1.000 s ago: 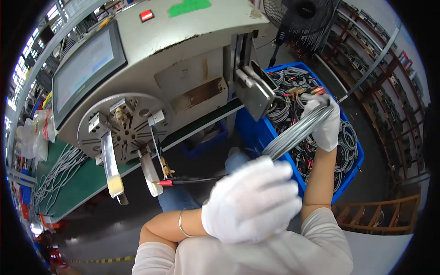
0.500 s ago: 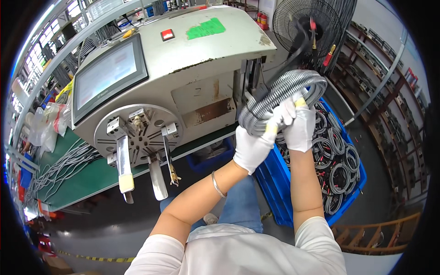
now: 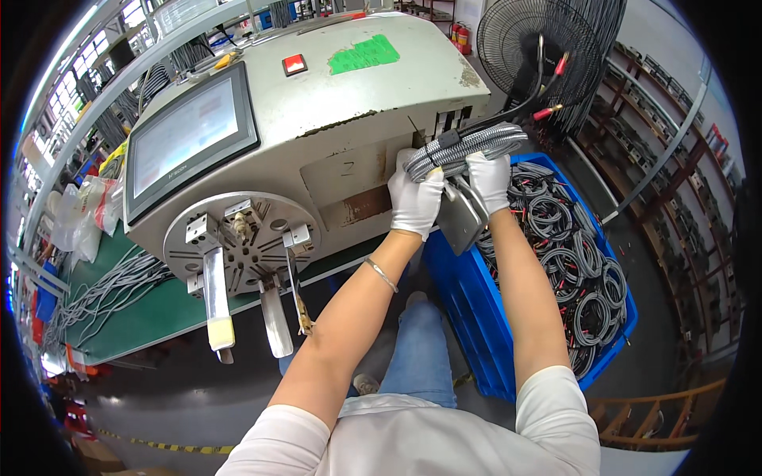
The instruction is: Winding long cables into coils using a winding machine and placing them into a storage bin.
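Observation:
A coil of grey braided cable lies between my two white-gloved hands at the right end of the beige machine. My left hand is closed on the coil's near left side. On the right part my right hand grips the coil too. A dark band crosses the coil at its upper left. Below the coil, between my hands, a grey metal plate sticks out; whether the coil touches it I cannot tell. Black cable ends with red tips stretch out toward the fan.
A blue crate full of coiled cables stands at my right. On the machine's left are a touch screen and a slotted disc with projecting metal arms. A black fan stands behind; loose cables lie on the green bench.
Both hands have brought the coil slightly left, close to the machine's right end. The coil has tipped from an open ring to nearly edge-on. The metal plate beneath now shows.

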